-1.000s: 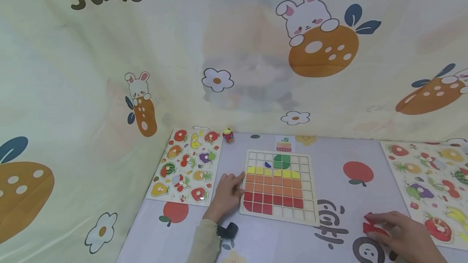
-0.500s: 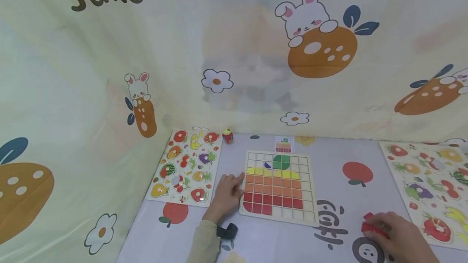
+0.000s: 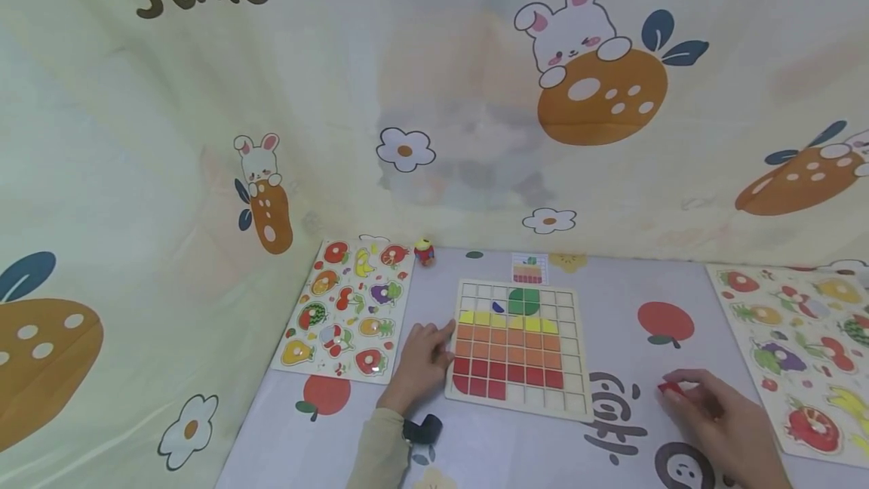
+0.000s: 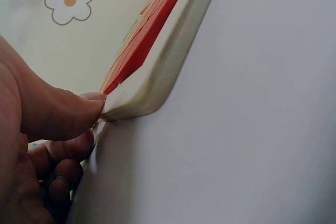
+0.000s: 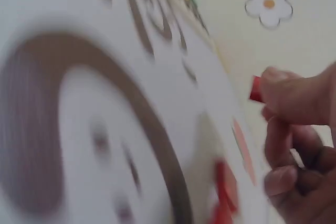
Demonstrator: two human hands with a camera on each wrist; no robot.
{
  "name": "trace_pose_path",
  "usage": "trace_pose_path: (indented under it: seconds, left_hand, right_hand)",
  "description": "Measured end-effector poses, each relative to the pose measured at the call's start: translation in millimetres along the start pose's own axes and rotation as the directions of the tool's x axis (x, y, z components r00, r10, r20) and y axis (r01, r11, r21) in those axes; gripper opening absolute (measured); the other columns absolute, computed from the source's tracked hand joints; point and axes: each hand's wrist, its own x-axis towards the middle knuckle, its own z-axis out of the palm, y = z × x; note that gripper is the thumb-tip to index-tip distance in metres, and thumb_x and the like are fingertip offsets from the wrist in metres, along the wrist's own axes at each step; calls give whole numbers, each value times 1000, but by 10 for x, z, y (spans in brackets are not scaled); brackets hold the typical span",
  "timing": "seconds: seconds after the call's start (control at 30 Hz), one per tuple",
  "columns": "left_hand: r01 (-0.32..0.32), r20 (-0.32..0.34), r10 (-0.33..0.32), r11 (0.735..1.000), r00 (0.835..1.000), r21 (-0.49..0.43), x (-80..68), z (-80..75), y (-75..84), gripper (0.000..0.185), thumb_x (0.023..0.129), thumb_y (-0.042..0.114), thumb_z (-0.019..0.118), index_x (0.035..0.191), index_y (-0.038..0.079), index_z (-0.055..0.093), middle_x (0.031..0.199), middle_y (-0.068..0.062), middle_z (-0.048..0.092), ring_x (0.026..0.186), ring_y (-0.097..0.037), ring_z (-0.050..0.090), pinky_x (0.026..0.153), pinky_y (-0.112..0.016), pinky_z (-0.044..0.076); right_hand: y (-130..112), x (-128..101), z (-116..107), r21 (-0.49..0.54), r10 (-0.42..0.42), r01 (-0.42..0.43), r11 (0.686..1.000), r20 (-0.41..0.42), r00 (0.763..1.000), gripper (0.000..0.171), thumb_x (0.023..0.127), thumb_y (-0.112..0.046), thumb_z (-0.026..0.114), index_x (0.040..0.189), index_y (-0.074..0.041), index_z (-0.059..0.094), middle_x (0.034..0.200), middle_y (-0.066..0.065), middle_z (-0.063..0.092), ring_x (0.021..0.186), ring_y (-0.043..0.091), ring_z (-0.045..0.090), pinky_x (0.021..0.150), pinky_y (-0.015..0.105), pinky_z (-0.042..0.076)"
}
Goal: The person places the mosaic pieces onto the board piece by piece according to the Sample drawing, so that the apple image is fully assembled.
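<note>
A wooden grid board (image 3: 577, 368) lies mid-table, bearing green, blue, yellow, orange and red tiles (image 3: 509, 353) in its cells. Its bottom row shows red at the left and bare wood to the right. My left hand (image 3: 424, 361) rests at the board's left side, index finger and thumb touching the edge; the left wrist view shows the thumb (image 4: 73, 111) against the rim. Right of the board, my right hand (image 3: 720, 417) pinches a small red tile (image 5: 256, 88) between thumb and forefinger, raised off the table. More red pieces (image 5: 224, 195), blurred, lie below it in the right wrist view.
A fruit puzzle board (image 3: 333, 376) lies at the left, another (image 3: 767, 368) at the right. Behind the grid board are a small pattern card (image 3: 529, 269) and a red-and-yellow toy figure (image 3: 424, 253). A printed cloth wall (image 3: 475, 195) rises along the back.
My right hand has gone from a cluster of red pieces to pinching one tile, and has shifted slightly left and up. The left hand and board have stayed put.
</note>
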Motion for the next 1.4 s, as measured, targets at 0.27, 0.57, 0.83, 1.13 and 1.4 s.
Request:
trace_pose_path:
  seconds: [0.27,0.57,0.83,1.13,1.4]
  left_hand:
    - [-4,1,4,1000,1000,1,17,13,-7,58,100,14,69,156,14,54,89,7,50,91,-8,39,74,-23,37]
    - [-9,-3,9,1000,1000,1,32,17,-8,58,100,14,69,156,14,55,88,7,50,90,-8,39,74,-23,37]
    - [-10,-1,10,1000,1000,12,33,12,-6,58,100,15,69,156,14,55,88,7,50,90,-8,39,74,-23,36]
    - [-12,-2,12,1000,1000,11,35,8,-3,58,100,14,69,156,14,55,88,7,50,90,-9,38,73,-22,36]
    - [-12,-2,12,1000,1000,5,29,4,3,58,100,13,69,156,14,55,88,7,50,90,-8,39,74,-22,36]
  right_hand:
    - [-478,-44,343,183,18,-5,983,-74,997,44,90,-22,87,130,-13,74,104,14,81,76,-3,68,64,3,49]
    - [-995,-170,738,252,-240,231,940,7,971,33,90,-15,85,122,-15,77,93,-7,77,79,0,64,67,16,56]
    - [-1148,-228,976,214,-449,442,871,-16,893,34,79,-6,91,107,-22,79,90,-22,68,79,-3,56,70,19,53]
    - [-1258,-214,983,67,-366,360,930,114,924,28,80,-18,93,104,-29,84,87,-20,63,79,2,51,70,20,49]
    - [-1309,-220,968,49,-321,318,947,187,928,28,82,-24,92,107,-31,85,85,-18,59,80,2,51,69,19,47]
